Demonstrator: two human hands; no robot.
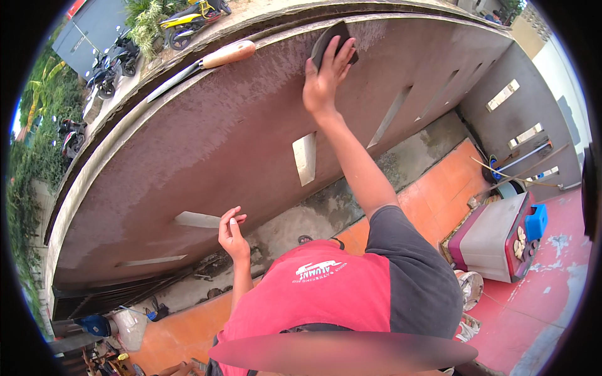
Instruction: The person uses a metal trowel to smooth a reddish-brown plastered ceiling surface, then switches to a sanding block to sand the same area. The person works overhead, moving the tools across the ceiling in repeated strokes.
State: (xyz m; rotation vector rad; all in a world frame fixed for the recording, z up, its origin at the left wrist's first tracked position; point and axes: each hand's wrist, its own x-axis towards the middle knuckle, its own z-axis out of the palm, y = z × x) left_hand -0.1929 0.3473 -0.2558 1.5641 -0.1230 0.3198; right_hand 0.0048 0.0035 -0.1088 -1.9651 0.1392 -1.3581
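My right hand reaches up, away from my body, to the top of a grey-brown plastered wall. It holds a dark, flat sheet of sandpaper against the surface, its palm and fingers spread over it. My left hand hangs lower, in front of the wall near a slot-shaped opening. Its fingers are loosely bent and partly apart, with nothing in them. Left of my right hand, a long-bladed hand tool with a wooden handle lies along the wall's top edge, touched by neither hand.
Slanted slots pierce the wall. Orange floor tiles run behind a concrete strip. At the right stand a pale box-shaped container, a blue plastic stool and a bucket. Motorbikes are parked beyond the wall.
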